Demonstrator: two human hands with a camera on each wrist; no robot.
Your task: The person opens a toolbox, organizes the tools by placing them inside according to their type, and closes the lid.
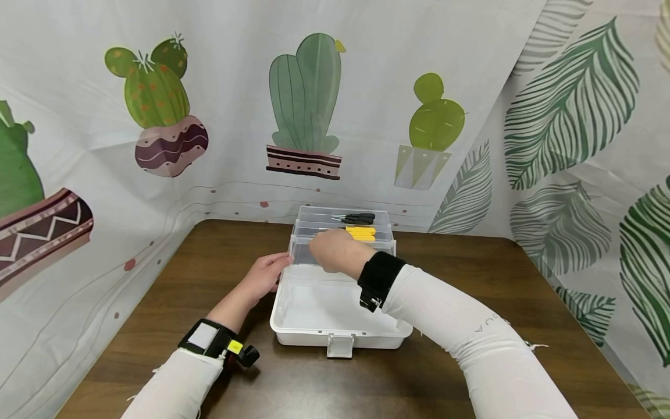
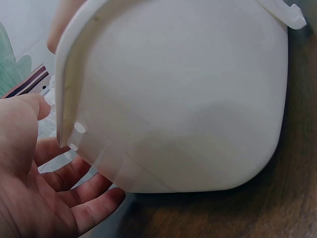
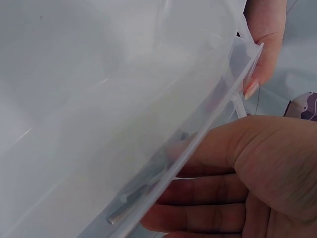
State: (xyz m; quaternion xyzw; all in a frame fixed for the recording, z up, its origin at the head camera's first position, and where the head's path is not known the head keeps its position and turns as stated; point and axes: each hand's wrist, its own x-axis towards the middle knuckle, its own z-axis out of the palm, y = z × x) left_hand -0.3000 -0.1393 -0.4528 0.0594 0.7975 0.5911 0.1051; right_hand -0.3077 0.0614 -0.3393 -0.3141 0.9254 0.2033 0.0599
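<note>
A white toolbox (image 1: pixel 282 326) stands open with clear tiered trays (image 1: pixel 300 216) at its back. My left hand (image 1: pixel 267 272) grips the left side of the trays, thumb at the front and fingers curled behind the edge, beside the hinge arm (image 2: pixel 101 153). The right hand (image 1: pixel 337 250) reaches into the lowest clear tray. In the right wrist view its thumb and fingers pinch a thin metal rod (image 3: pixel 124 210) behind the translucent tray wall (image 3: pixel 190 158); the rest of the rod is hidden by the hand.
Yellow-handled screwdrivers (image 1: pixel 363 233) lie in the middle tray, partly behind my right hand. Black-handled tools (image 1: pixel 358 219) lie in the top one. A white latch (image 1: pixel 340 345) hangs at the toolbox front on the brown table (image 1: pixel 460 291). A printed cloth (image 1: pixel 230 116) hangs behind.
</note>
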